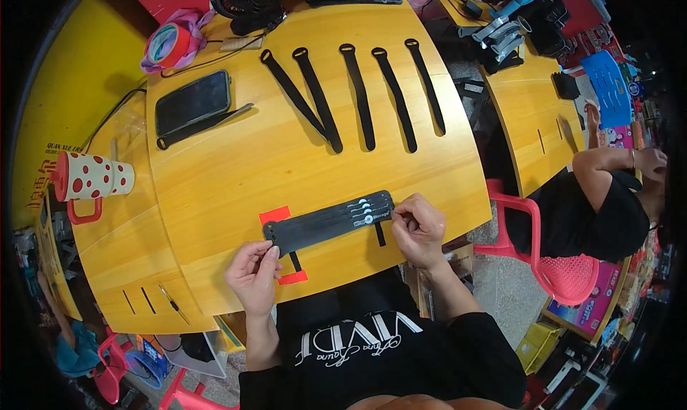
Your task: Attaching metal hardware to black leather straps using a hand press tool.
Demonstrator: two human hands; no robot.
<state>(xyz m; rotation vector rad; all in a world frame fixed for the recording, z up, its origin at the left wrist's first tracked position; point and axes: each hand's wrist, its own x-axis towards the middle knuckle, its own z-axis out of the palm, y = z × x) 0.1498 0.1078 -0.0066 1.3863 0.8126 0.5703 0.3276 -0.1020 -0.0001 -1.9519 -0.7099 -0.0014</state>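
Note:
A fanned stack of black straps (315, 222) with white print lies across the near part of the yellow table (236, 174). At its left end, my left hand (253, 270) is closed, thumb and finger pinching the lower corner by the strap holes. My right hand (421, 231) is closed at the stack's right end, its fingertips pressed together on the edge. Red tape (275, 215) marks the table beside the left end. Thin black strips (381, 235) show below the stack. Farther off, several single black straps (358, 99) with looped ends lie spread out.
At the far left are a phone (193, 102) with a strap beside it, a tape roll (167, 45) and a black fan (248, 2). A red-dotted tumbler (96, 177) stands left. Pink chairs (529, 231) and another person (601, 195) are at the right.

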